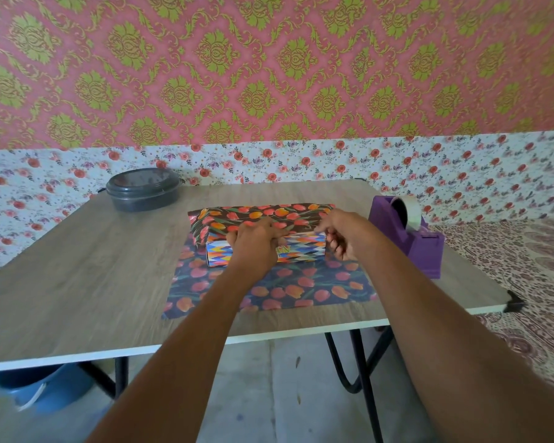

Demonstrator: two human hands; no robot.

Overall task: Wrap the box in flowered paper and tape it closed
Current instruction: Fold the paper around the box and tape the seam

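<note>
The fingers of the left hand (256,244) are curled down over the loose edge of the flowered paper (269,290), gripping it against the top of the box (304,251). Just to the right, the right hand (339,236) pinches the same edge between thumb and forefinger, with its other fingers curled under beside the box's right end.

The far part of the paper is folded up and over the box, covering its top and back. The near side of the box is bare, showing a bright zigzag print. The rest of the sheet lies flat under the box and reaches towards the near edge of the tabletop (87,276).

The box sits about midway across the tabletop, nearer the far edge. A purple tape dispenser (413,244) stands by the right edge, close to the right hand but apart from it. A dark lidded container (143,190) sits at the far left corner. Below the near left edge — under the tabletop — is a blue bucket (45,391).
</note>
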